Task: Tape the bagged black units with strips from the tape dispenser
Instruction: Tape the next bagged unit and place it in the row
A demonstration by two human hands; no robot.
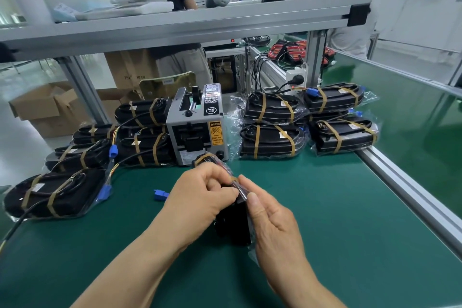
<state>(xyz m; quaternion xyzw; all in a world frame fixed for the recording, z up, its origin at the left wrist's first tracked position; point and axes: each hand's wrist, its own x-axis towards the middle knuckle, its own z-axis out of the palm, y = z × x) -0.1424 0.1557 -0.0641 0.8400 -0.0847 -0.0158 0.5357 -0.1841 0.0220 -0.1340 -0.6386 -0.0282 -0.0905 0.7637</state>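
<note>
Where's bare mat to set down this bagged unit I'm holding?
Bare green mat lies right of your right hand, up to the taped stacks and aluminium rail. A patch surrounds the loose blue connector by your left hand. Crowded: both sides of the tape dispenser.

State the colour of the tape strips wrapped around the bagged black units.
Tan brown tape strips, clearest in the head view on the stacked bagged units.

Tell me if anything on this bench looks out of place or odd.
One thing: a blue connector lies alone on the green mat, left of the left hand. The other blue connectors stay attached to bagged units; I can't see a wire on this one.
</note>
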